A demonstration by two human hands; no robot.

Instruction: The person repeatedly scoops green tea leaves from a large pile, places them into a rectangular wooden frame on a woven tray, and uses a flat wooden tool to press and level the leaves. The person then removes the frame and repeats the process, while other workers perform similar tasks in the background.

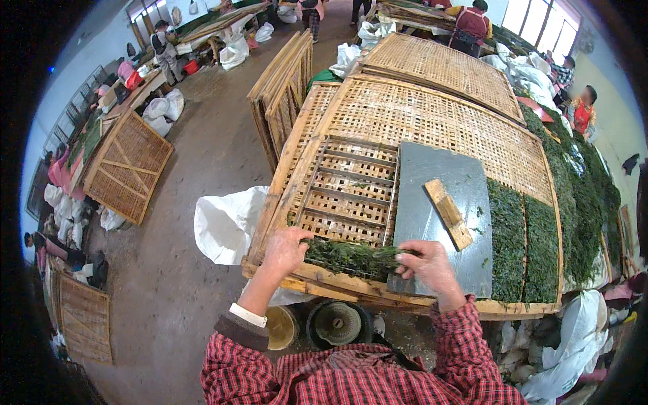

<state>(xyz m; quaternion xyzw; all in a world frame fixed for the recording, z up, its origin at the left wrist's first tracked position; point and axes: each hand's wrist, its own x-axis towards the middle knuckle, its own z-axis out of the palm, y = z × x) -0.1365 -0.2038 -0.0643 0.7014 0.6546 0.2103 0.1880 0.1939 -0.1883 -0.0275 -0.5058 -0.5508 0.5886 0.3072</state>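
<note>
My left hand (286,250) and my right hand (425,263) pinch the two ends of a strip of wet dark green leafy material (349,257), perhaps seaweed, at the near end of a slatted frame (354,185). The frame lies on a woven bamboo tray with a wooden rim (344,287). Beside the frame, partly under my right hand, lies a flat grey board (417,202). A small wooden block (448,215) rests on this board. Flat green rectangles (506,238) of the same material cover the tray's right part.
Further woven trays (445,68) lie beyond, and others stand upright (286,86) at the back left. A white sack (228,225) is left of the tray. A round black tub (339,324) stands below. Green material (582,202) is heaped at right. Co-workers (471,28) are farther off.
</note>
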